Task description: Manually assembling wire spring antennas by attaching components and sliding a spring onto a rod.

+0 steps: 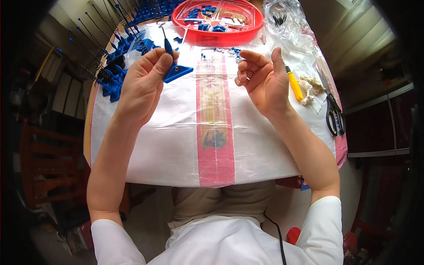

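Note:
My left hand (pixel 148 81) is closed on a small blue plastic part (pixel 178 73) with a flat angled base, a brass-coloured spot on it and a thin dark rod rising from its top. It is held above the table's left half. My right hand (pixel 267 81) is raised palm up with its fingers loosely curled and apart, and nothing shows in it. Just beyond its fingertips lie tiny blue and clear pieces (pixel 233 51) on the sheet. A yellow-handled tool (pixel 294 85) with a dark tip lies beside this hand.
A red basin (pixel 217 39) with a divided clear tray of blue and brass-coloured pieces stands at the back. Many blue parts with springs and thin rods (pixel 115 75) crowd the left edge. Black-handled scissors (pixel 335 115), a crumpled cloth (pixel 311 88) and clear plastic bags (pixel 289 33) lie right.

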Motion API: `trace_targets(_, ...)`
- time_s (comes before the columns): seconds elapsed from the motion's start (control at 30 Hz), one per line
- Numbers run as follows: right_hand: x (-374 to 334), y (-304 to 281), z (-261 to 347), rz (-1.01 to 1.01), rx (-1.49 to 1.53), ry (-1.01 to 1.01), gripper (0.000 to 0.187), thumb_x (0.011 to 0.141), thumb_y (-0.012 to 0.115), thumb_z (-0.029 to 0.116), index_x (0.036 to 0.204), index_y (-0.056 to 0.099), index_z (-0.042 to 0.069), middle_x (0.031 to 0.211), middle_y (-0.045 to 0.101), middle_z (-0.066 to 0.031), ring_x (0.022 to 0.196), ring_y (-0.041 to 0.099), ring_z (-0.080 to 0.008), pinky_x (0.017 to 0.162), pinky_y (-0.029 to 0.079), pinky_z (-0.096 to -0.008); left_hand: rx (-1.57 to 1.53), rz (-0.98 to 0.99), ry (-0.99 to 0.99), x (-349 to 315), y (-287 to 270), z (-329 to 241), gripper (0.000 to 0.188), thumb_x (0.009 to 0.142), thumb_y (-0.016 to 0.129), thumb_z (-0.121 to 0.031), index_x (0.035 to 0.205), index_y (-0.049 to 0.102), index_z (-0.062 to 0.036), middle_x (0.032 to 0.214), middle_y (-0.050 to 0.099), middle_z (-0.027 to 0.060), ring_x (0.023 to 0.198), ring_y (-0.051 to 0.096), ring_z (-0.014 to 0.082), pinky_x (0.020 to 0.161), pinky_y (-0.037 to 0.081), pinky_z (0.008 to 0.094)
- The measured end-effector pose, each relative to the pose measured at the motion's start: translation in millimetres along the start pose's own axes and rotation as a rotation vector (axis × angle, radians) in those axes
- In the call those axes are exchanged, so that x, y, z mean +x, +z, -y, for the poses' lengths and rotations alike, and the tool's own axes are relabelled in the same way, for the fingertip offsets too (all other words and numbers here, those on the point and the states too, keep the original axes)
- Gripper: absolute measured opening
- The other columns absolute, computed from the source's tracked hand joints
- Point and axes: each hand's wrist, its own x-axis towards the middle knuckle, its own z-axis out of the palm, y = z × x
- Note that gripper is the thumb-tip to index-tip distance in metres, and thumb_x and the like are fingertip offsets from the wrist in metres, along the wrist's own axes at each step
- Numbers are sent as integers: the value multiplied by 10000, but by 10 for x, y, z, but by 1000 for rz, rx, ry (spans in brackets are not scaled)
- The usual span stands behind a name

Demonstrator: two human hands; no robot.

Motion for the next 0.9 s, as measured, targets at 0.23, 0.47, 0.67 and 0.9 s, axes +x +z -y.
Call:
trace_targets(0.23,6,-18,-57,1,-46,-12,747,999,345,633,1107,647,-41,824,662,-102,718,573,-188,709,456,-349,481,-31,-28,-134,-185,158,191,990,620,-176,1055,639,3,922,634,0,871,575,74,823,456,215)
trace_targets(0.47,6,-12,-61,-12,-122,-30,720,998,367,626,1075,652,-31,813,659,-99,694,578,-178,691,480,-328,988,-88,72,-128,-333,409,105,979,615,-102,1019,612,-5,919,611,6,841,570,69,779,461,221)
trace_targets(0.67,17,-19,-94,-7,-135,-56,745,978,384,655,1087,637,-38,810,669,-108,702,630,-194,690,518,-333,1082,-110,209,-4,-296,510,84,930,648,-45,982,638,20,880,637,80,777,624,134,711,495,260)
trace_targets(0.9,8,16,-65,8,141,5,799,955,373,694,1236,558,-30,1047,659,-176,966,633,-270,905,500,-416,1110,-75,231,3,-177,537,61,895,660,3,944,635,27,859,600,81,721,606,147,662,486,268)
